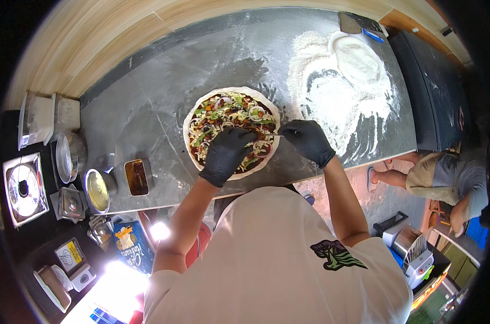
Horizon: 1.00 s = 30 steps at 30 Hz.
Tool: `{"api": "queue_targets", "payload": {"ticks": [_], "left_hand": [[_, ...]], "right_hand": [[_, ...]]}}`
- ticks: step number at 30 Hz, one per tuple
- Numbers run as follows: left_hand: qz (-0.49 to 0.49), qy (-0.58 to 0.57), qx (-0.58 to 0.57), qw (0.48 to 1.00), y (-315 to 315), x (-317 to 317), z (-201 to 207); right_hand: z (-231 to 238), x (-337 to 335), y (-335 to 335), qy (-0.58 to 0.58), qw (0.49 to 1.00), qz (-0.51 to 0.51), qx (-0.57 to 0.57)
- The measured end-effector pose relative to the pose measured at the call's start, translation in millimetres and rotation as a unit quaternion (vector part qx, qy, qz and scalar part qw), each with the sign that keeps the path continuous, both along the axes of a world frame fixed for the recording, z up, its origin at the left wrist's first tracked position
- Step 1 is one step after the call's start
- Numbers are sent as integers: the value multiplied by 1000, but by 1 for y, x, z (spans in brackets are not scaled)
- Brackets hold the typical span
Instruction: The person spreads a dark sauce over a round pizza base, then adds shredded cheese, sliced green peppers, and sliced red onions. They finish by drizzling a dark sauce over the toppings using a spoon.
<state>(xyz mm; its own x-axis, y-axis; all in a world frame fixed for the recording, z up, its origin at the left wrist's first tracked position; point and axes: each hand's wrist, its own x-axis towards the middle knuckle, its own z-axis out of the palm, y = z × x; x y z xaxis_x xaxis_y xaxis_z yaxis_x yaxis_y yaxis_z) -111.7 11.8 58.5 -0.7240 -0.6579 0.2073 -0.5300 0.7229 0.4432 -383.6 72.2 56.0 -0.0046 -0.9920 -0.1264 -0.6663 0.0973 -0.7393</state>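
A raw pizza (207, 116) lies on the dark grey worktop, with a pale dough rim, dark sauce, shredded cheese, onion rings, green strips and small orange bits. Above its lower middle is my left hand (228, 154), black-gloved, fingertips drawn together near the toppings; what they hold, if anything, is hidden. My right hand (308, 141), also black-gloved, is closed at the pizza's right edge. It pinches a thin metal utensil (273, 135) that points left over the pizza toward my left fingertips. The utensil's far end cannot be made out clearly.
White flour (347, 102) covers the worktop's right, with a round dough disc (357, 59) in it. At left stand a sauce container (137, 177), a metal pot (98, 190) and clear bins (37, 121). A dark cabinet (431, 92) and another person (436, 175) are at right.
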Motion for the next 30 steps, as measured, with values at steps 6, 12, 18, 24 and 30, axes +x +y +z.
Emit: {"api": "queue_targets", "payload": {"ticks": [6, 12, 18, 24, 30], "left_hand": [[32, -41, -32, 998, 1, 2, -11], [70, 71, 16, 995, -10, 6, -2], [122, 115, -27, 985, -76, -20, -17], [130, -6, -14, 991, -100, -32, -48], [205, 185, 252, 927, -82, -11, -43]], "right_hand": [[7, 5, -3, -23, 1000, 17, 0], [1, 2, -2, -16, 1000, 8, -9], [-2, -2, 7, -15, 1000, 10, -5], [2, -2, 15, -43, 999, -3, -28], [3, -4, 13, -37, 998, 13, -40]]}}
